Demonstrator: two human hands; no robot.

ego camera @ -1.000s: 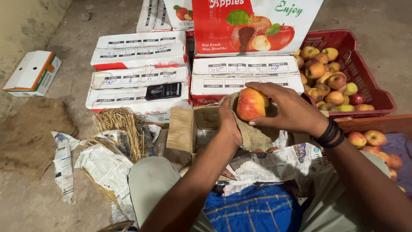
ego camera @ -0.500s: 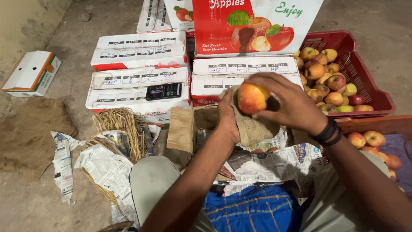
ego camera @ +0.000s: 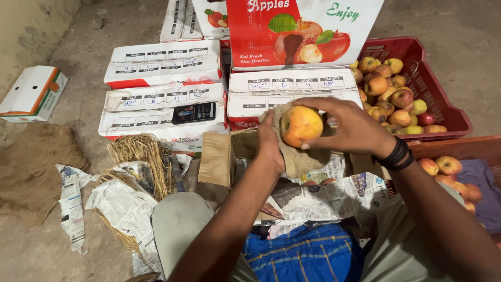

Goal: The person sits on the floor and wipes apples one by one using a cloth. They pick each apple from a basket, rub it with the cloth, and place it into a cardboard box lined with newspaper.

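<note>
The right hand [ego camera: 350, 127] grips a round yellow-orange apple [ego camera: 301, 125], fingers curled over its top and far side, thumb beneath. The left hand [ego camera: 271, 146] is closed on a piece of coarse tan cloth [ego camera: 296, 159], which it presses against the near and lower side of the apple; the cloth hangs below the fruit. A stack of black bands [ego camera: 396, 155] circles the right wrist.

Both hands are raised over an open brown cardboard carton [ego camera: 222, 159] lined with crumpled newspaper [ego camera: 323, 196], which sits on the concrete floor [ego camera: 78, 47] just in front of the person's knees.

Beyond the carton, closed white-and-red flat fruit boxes [ego camera: 162, 91] are stacked in rows, a black phone [ego camera: 194, 112] lying on one of them. At the right edge of the floor stands a red plastic crate [ego camera: 433, 89] heaped with apples. A bundle of dry straw [ego camera: 146, 156] lies left of the carton, with torn newspaper sheets [ego camera: 122, 209] beside it.
</note>
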